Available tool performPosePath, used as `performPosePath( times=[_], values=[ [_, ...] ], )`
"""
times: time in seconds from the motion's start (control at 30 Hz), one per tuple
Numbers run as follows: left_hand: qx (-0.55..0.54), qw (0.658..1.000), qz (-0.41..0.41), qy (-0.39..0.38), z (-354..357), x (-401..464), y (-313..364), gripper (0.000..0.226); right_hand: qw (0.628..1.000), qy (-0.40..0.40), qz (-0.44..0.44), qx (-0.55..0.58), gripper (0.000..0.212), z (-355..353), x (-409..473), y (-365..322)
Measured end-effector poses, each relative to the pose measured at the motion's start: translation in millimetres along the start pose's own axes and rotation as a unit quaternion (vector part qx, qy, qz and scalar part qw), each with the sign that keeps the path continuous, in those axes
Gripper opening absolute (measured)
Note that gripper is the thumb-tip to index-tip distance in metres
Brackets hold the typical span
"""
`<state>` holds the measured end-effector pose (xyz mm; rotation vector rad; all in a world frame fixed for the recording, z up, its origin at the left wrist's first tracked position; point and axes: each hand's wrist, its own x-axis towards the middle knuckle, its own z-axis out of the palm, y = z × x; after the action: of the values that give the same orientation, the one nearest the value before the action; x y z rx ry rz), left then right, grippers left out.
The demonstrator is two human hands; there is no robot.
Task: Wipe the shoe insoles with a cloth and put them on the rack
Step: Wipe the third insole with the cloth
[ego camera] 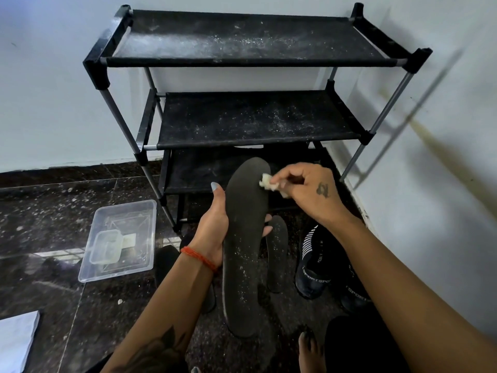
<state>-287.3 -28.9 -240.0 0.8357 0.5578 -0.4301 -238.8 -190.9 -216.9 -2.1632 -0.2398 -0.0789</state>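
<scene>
A dusty insole [243,238], held upright before the rack [250,119] in the left hand [212,224], is wiped near its toe with a cloth [267,183] pinched in the right hand [312,192], the speckled heel apparently remaining to be wiped next.

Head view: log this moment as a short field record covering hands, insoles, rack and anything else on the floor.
left hand: left hand holds the dark insole upright from behind
right hand: right hand pinches a small pale cloth against the insole's upper end
insole state: white specks on its lower half
second insole: another insole lies on the floor behind it
rack: black rack, top two shelves dusty, no insoles on them
shoes: dark shoes on the floor at right
other: clear plastic tray on the floor at left
</scene>
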Motion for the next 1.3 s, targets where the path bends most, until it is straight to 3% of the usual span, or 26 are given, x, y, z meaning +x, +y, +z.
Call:
performPosePath(
  times=[0.07,0.2,0.33,0.43,0.5,0.57,0.63,0.83,1.03,1.1,1.17,1.23,1.3],
  values=[
    [-0.006,1.000,-0.009,-0.009,1,1,-1,0.079,1.000,0.027,-0.016,0.004,0.020,7,1,2],
    [0.001,1.000,-0.012,-0.015,0,0,-2,0.076,0.998,-0.038,-0.018,-0.042,0.017,15,1,8],
    [0.015,1.000,0.012,0.010,-3,1,-1,0.068,0.981,-0.185,-0.019,-0.050,0.022,6,-2,-2],
    [0.005,1.000,0.009,0.028,-3,1,0,0.067,0.956,-0.253,-0.021,-0.149,0.033,-7,-3,2],
    [0.005,1.000,0.002,0.010,-3,0,1,0.070,0.969,-0.183,-0.015,-0.165,0.034,-12,0,8],
    [-0.002,1.000,-0.006,0.002,-2,-1,2,0.070,0.997,-0.055,0.012,-0.045,0.027,-11,3,9],
    [-0.005,1.000,-0.011,0.005,-1,-1,2,0.069,0.999,0.023,0.006,0.037,0.024,-6,5,5],
    [0.015,1.000,-0.011,-0.002,-1,-2,-1,0.067,0.991,-0.049,-0.083,-0.094,0.024,14,0,7],
    [-0.007,1.000,-0.013,-0.006,0,-3,2,0.068,0.981,-0.146,0.007,-0.128,0.031,1,1,8],
    [-0.015,1.000,-0.014,-0.005,-1,-4,3,0.069,0.993,-0.073,0.046,-0.083,0.028,-2,2,8],
    [-0.016,1.000,-0.013,-0.003,-1,-4,4,0.069,0.992,0.003,0.114,0.046,0.021,-4,7,7],
    [-0.010,1.000,-0.016,-0.001,0,-4,3,0.069,0.966,-0.003,0.174,0.189,0.017,-6,9,4],
    [-0.002,1.000,-0.019,-0.002,1,-4,3,0.070,0.955,-0.037,0.174,0.237,0.017,-1,6,0]
  ],
)
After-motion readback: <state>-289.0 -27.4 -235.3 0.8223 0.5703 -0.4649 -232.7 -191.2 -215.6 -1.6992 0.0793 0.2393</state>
